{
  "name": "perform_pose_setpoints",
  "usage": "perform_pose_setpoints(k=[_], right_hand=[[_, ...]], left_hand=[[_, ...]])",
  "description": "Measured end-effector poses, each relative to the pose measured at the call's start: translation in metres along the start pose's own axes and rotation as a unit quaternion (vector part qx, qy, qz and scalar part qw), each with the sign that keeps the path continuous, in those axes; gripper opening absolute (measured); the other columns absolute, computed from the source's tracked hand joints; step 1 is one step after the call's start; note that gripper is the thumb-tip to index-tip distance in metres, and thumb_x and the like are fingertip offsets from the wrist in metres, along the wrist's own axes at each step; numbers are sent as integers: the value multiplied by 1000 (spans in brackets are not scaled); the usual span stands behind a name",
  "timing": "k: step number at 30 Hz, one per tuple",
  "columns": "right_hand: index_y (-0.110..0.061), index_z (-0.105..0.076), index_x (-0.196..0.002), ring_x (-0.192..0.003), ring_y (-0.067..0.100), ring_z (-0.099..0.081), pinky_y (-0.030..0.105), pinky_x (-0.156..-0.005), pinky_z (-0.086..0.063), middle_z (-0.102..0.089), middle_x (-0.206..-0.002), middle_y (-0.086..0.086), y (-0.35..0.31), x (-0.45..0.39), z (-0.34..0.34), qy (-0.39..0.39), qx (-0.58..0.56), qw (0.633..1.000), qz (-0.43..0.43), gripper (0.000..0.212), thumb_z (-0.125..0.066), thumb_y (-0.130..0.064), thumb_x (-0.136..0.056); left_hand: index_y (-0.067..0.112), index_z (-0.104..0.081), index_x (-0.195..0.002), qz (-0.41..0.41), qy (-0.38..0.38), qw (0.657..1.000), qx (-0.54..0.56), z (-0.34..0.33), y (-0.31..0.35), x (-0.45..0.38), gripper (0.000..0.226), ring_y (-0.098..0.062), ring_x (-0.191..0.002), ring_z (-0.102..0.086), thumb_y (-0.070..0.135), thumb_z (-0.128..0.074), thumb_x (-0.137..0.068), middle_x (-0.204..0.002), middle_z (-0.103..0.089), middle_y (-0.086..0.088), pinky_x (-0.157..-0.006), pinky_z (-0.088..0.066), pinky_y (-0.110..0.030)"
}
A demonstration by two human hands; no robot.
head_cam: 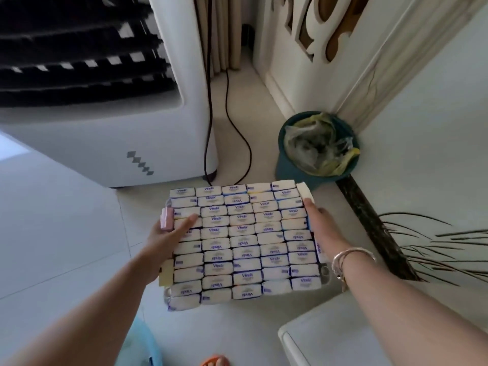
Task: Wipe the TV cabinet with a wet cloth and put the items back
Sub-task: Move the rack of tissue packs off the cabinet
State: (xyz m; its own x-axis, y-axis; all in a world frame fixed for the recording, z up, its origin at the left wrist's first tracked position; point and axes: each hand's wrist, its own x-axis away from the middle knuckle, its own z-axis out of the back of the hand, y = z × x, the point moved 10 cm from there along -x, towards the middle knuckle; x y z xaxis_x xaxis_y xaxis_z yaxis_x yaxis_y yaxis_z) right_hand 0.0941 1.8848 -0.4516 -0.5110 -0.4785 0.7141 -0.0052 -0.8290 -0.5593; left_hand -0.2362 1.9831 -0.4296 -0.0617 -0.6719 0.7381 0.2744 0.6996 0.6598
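Glossy plastic-wrapped tissue packs [244,247] — smooth white plastic fan casing [148,143] — shiny metal bangles [348,256].

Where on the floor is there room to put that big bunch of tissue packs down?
Bare floor tiles lie left of the tissue packs, in front of the white fan unit. It is crowded behind: black cables and the green bin fill the corner.

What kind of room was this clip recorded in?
Most likely a home living room corner. A white standing air cooler sits on a pale tiled floor, a lined teal waste bin stands beside it, and both hands, left hand and right hand, hold a block of tissue packs.
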Motion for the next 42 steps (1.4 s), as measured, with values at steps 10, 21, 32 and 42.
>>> perform_pose_setpoints(k=[10,21,32,42], right_hand=[[-19,-49,-113,-91,27,-60,45,-90,-47,-63,-103,7,16,-23,-1,55,-15,998,8,63,-31,-73,-85],[-10,-38,-131,-110,34,-54,47,-89,-50,-51,-126,14,-25,36,13,139,89,985,59,49,-50,-36,-92],[-13,-51,-119,-95,11,-49,24,-72,-41,-53,-119,1,-118,205,-57,40,125,964,233,28,-52,-22,-93],[-17,-58,-93,-81,12,-56,22,-61,-42,-61,-93,-4,-45,306,-196,-27,113,968,222,9,-51,-21,-91]], left_hand=[[19,-60,-102,-11,8,1000,-2,-5,-2,-25,39,-21,-68,-73,39,-75,-73,-86,-74,-7,-52,-57,-32],[8,-37,-132,-14,79,988,-128,6,20,23,66,-19,-89,-53,37,-69,-82,-114,-53,-6,-70,-49,-33],[14,-67,-102,-97,110,982,-117,70,66,171,17,-8,-83,-57,24,-59,-91,-94,-65,4,-58,-36,-13],[13,-70,-89,-86,127,984,-86,196,-52,207,13,-7,-77,-59,14,-57,-88,-89,-72,0,-58,-40,-17]])
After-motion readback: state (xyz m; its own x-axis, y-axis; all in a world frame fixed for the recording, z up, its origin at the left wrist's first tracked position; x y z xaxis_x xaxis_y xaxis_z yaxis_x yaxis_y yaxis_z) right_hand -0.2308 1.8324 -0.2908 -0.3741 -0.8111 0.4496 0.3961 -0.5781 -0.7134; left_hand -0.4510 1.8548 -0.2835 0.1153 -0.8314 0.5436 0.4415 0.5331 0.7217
